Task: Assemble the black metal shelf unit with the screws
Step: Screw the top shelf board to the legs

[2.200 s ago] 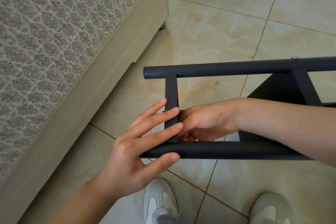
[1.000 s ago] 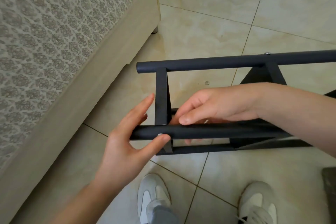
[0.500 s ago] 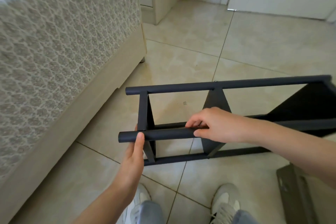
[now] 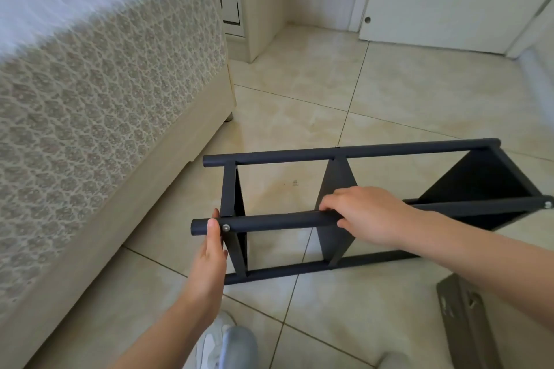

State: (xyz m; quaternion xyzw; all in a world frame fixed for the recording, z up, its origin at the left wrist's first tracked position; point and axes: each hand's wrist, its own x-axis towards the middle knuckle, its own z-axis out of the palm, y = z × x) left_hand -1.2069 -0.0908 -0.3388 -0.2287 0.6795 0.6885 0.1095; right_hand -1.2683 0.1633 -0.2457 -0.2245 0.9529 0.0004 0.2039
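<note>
- The black shelf unit (image 4: pixel 359 152) lay on its side on the tiled floor (image 4: pixel 419 93), the bed (image 4: pixel 105 99) at its 10 o'clock.
- The left hand (image 4: pixel 209 252) gripped the near tube's end beside a seated screw (image 4: pixel 226 228); the right hand (image 4: pixel 368 216) curled round its middle.
- Probably repositioning; the loose metal piece (image 4: pixel 467 323) at 5 o'clock likely went on next.

The bed (image 4: pixel 60 6) top at ten o'clock is blurred. The plate (image 4: pixel 463 320) at five o'clock runs off the bottom edge. Most fingers of the left hand (image 4: pixel 209 252) hide behind the tube (image 4: pixel 269 222).
</note>
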